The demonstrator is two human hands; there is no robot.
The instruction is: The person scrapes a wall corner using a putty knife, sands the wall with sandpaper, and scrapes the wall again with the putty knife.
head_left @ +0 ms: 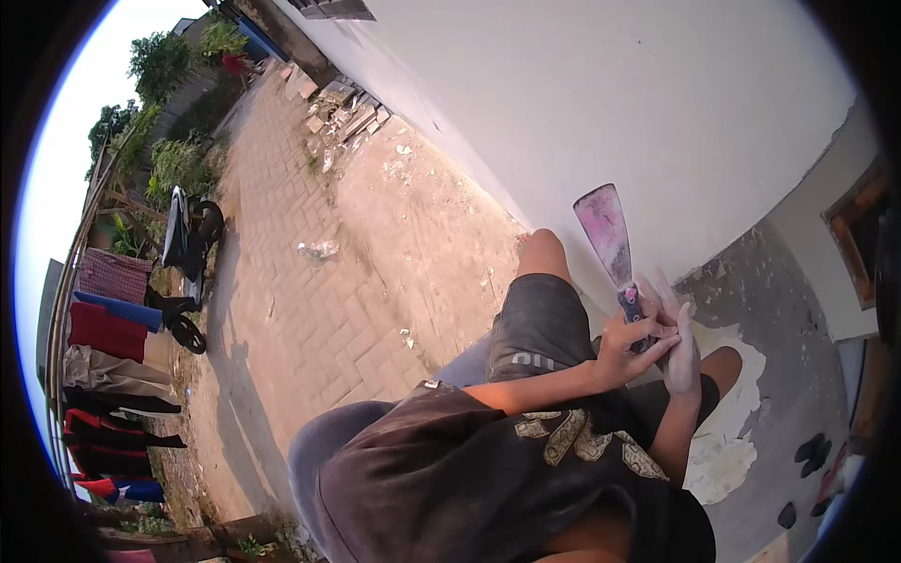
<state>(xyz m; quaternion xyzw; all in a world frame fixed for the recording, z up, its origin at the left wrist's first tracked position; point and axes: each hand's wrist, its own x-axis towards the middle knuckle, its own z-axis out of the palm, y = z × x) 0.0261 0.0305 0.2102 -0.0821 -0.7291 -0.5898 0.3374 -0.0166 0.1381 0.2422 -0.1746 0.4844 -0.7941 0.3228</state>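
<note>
My left hand (621, 353) is closed around the dark handle of a putty knife (603, 235). The wide blade points up and away from me, smeared with pink and whitish residue. My right hand (686, 361) looks coated in pale dust or putty. Its fingers stretch out behind the handle, and the fingertips of my left hand touch its palm. Both hands meet above my lap, between my bent knees. Whether the right fingers also bear on the handle cannot be made out.
A white wall (657, 103) rises close ahead. Pale dried splatter (727, 460) covers part of the grey floor (788, 291) at right, near dark sandals (812, 454). Rubble (343, 108) lines the wall base. Left are a brick path (310, 319), a motorbike (192, 230) and hanging laundry (108, 328).
</note>
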